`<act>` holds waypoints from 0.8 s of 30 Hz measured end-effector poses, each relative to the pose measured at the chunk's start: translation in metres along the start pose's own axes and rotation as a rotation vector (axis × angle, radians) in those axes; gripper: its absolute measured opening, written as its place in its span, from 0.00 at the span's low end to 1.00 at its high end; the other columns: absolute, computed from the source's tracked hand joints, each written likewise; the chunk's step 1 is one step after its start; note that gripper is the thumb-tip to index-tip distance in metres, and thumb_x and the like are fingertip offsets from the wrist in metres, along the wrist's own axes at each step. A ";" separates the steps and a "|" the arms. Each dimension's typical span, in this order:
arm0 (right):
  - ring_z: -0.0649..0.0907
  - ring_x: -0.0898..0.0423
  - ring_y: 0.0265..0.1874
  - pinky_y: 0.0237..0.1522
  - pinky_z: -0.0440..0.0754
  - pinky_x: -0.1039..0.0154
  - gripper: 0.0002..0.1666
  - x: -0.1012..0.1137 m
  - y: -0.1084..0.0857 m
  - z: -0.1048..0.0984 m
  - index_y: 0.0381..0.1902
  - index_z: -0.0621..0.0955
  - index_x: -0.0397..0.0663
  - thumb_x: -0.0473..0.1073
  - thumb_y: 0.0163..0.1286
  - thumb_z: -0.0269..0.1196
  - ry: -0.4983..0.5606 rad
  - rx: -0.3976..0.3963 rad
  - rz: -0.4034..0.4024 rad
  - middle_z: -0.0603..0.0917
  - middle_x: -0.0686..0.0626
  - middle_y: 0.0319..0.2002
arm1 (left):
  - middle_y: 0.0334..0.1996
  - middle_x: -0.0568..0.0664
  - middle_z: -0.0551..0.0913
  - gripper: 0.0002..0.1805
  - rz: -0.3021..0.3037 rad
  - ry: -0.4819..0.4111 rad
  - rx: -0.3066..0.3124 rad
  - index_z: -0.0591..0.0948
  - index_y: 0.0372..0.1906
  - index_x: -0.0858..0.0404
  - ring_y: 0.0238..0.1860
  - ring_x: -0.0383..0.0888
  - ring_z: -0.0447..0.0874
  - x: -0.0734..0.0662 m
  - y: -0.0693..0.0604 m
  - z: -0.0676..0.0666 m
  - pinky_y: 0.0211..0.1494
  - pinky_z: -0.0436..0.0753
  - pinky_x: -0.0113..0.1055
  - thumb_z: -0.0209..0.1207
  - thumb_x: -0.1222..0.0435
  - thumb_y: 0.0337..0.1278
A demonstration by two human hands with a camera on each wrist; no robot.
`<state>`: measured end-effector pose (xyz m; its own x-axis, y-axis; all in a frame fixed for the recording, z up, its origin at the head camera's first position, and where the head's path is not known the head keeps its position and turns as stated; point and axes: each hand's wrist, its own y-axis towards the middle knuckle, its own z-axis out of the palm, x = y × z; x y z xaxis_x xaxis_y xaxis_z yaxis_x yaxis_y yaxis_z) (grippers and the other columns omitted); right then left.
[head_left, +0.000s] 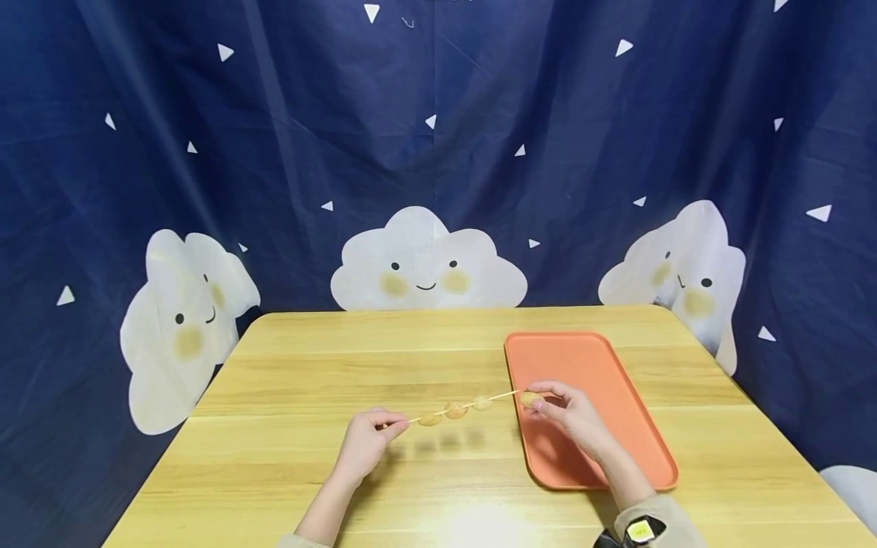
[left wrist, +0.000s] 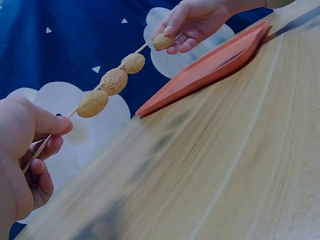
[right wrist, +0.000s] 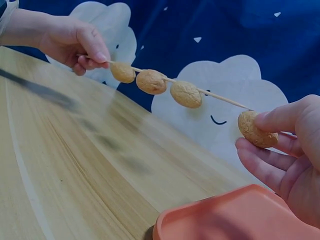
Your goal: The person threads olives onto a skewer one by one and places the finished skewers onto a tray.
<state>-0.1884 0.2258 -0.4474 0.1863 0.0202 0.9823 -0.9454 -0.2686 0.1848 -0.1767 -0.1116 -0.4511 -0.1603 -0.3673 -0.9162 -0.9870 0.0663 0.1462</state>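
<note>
My left hand [head_left: 365, 445] pinches the lower end of a thin wooden skewer [head_left: 505, 395] above the table. Threaded along the skewer are three tan, wrinkled oval balls: one near the left hand [right wrist: 123, 72], a middle one [right wrist: 151, 82] and a third one [right wrist: 186, 94]. My right hand [head_left: 574, 421] holds a similar ball [right wrist: 256, 130] between thumb and fingers, over the left side of the orange tray [head_left: 596, 358]. The skewer's far tip meets this ball's edge; whether it has gone in, I cannot tell.
The tray lies on the right part of the wooden table [head_left: 301, 365], with a low raised rim. A dark blue curtain [head_left: 288, 152] with white clouds surrounds the table's back and sides. A watch [head_left: 642, 530] sits on the right wrist.
</note>
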 end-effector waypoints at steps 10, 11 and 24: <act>0.82 0.60 0.37 0.42 0.80 0.60 0.20 0.000 0.002 0.000 0.47 0.72 0.20 0.25 0.56 0.62 -0.078 -0.074 -0.008 0.82 0.57 0.40 | 0.20 0.46 0.76 0.05 0.005 -0.010 0.003 0.86 0.31 0.65 0.22 0.39 0.66 0.004 0.000 0.000 0.25 0.67 0.29 0.66 0.68 0.46; 0.82 0.60 0.37 0.41 0.80 0.61 0.20 0.000 0.002 0.000 0.47 0.73 0.20 0.25 0.56 0.62 -0.085 -0.077 -0.011 0.82 0.56 0.40 | 0.20 0.46 0.76 0.05 0.004 -0.006 0.004 0.86 0.31 0.65 0.22 0.40 0.67 0.004 0.000 -0.001 0.25 0.67 0.29 0.66 0.69 0.46; 0.81 0.63 0.38 0.42 0.80 0.58 0.20 -0.002 0.001 0.002 0.48 0.71 0.19 0.22 0.57 0.59 -0.113 -0.002 -0.015 0.82 0.49 0.41 | 0.24 0.45 0.80 0.03 0.037 0.044 0.028 0.87 0.29 0.64 0.25 0.40 0.71 0.008 0.000 -0.004 0.28 0.70 0.30 0.66 0.68 0.46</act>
<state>-0.1894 0.2234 -0.4489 0.2292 -0.0842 0.9697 -0.9428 -0.2671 0.1996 -0.1778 -0.1183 -0.4571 -0.1975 -0.4041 -0.8931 -0.9799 0.1060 0.1687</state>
